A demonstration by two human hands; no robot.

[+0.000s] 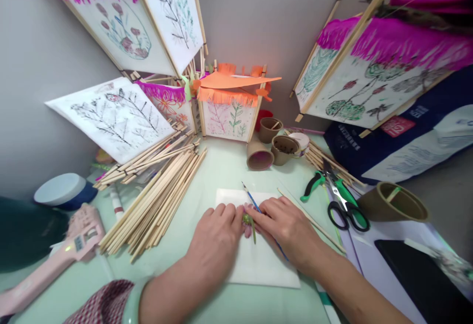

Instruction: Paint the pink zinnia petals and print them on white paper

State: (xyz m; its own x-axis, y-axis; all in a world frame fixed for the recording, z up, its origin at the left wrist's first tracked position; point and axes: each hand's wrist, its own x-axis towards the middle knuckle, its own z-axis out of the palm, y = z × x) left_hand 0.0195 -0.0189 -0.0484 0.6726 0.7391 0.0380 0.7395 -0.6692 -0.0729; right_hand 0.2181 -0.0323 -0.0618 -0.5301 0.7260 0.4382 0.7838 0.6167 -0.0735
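A small pink flower (248, 231) with a green centre and a green stem lies on a sheet of white paper (266, 275). My left hand (217, 230) is at its left side, fingers bent and held together, with the thumb and forefinger against the flower. From the right, my right hand (290, 228) meets the flower with its fingertips. A thin blue paintbrush (251, 198) runs through the fingers of that hand, its tip pointing away from me. Both sets of fingertips partly hide the flower.
Bundled wooden sticks (162, 198) lie left, near a pink glue gun (79, 245). Paper lanterns (231, 117) with drawings stand behind. Brown pots (260, 159), scissors (345, 210), green-handled pliers (314, 186) and another pot (393, 200) are to the right.
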